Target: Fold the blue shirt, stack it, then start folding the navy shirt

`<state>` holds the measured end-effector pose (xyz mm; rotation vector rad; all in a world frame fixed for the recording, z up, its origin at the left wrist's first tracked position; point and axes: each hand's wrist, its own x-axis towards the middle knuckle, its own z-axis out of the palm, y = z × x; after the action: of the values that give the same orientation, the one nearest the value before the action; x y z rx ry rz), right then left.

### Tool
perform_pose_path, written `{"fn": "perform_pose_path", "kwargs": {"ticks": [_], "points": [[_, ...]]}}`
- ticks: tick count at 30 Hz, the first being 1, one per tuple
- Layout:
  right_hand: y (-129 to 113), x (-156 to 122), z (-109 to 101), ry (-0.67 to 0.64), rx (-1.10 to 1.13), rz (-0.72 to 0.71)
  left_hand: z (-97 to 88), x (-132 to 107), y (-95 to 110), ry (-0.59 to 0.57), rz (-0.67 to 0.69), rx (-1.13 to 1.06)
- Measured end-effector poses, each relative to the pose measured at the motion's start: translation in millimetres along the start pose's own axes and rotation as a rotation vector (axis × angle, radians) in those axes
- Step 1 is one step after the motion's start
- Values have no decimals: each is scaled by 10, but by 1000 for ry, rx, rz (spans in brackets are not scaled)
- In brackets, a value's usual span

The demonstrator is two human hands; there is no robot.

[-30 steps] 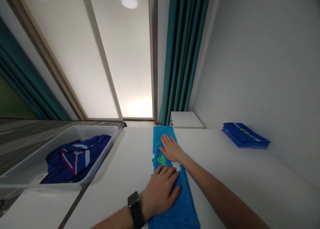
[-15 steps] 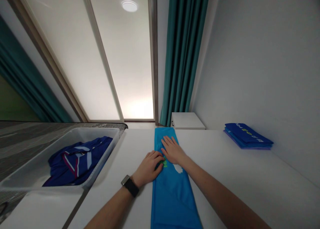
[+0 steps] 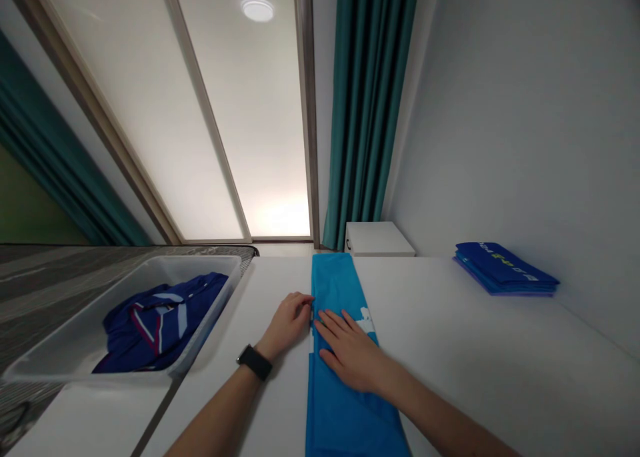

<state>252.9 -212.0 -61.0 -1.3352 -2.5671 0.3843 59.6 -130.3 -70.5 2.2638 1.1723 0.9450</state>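
Observation:
A bright blue garment point(image 3: 345, 410), folded into a long narrow strip, lies on the white table, with part of a white print showing near its right edge. My left hand point(image 3: 291, 320), wearing a black-banded watch, is at the strip's left edge with its fingertips pinched together on the cloth. Flat on the middle of the strip rests my right hand point(image 3: 353, 350), fingers slightly spread. The garment's exact kind cannot be made out in this folded form.
Left of the table stands a translucent plastic bin point(image 3: 50, 370) holding a crumpled dark blue garment with striped trim point(image 3: 160, 320). A stack of folded blue garments point(image 3: 505, 270) sits at the right by the wall. Beyond the table's far edge is a white cabinet point(image 3: 377, 237).
My right hand has slid toward me along the cloth. The left hand has shifted left and slightly away, off the top, onto the edge. The green print is no longer visible.

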Motion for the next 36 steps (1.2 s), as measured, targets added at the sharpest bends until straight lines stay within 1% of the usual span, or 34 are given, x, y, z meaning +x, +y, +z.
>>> {"fn": "perform_pose_path", "kwargs": {"ticks": [2, 4, 8, 10, 12, 17, 21, 25, 28, 30, 33, 36], "points": [[-5, -11, 7, 15, 5, -3, 2, 11, -19, 5, 39, 37], [-5, -17, 8, 14, 14, -7, -5, 23, -33, -24, 108, 78], [-11, -25, -12, -3, 27, -25, -24, 69, -58, -175, 256, 181], [-18, -29, -29, -8, 27, -30, -31, 105, -84, -234, 271, 242], [-28, -37, -48, -13, 32, -32, -39, 147, -123, -255, 250, 296], [-56, -77, -96, -40, 68, -49, -58, 238, -226, -267, 171, 379], [-69, -94, -112, -57, 91, -45, -37, 243, -263, -272, 135, 400], [-78, -92, -130, -65, 104, -39, -13, 234, -299, -240, 155, 357], [-70, -96, -145, -53, 119, -44, -42, 216, -313, -147, 203, 252], [-55, -105, -148, -28, 133, -35, -87, 186, -299, -109, 258, 188], [-37, -121, -145, 15, 138, -16, -159, 125, -247, -135, 300, 175], [-44, -128, -146, 31, 143, -29, -199, 91, -189, -183, 290, 199]]}}
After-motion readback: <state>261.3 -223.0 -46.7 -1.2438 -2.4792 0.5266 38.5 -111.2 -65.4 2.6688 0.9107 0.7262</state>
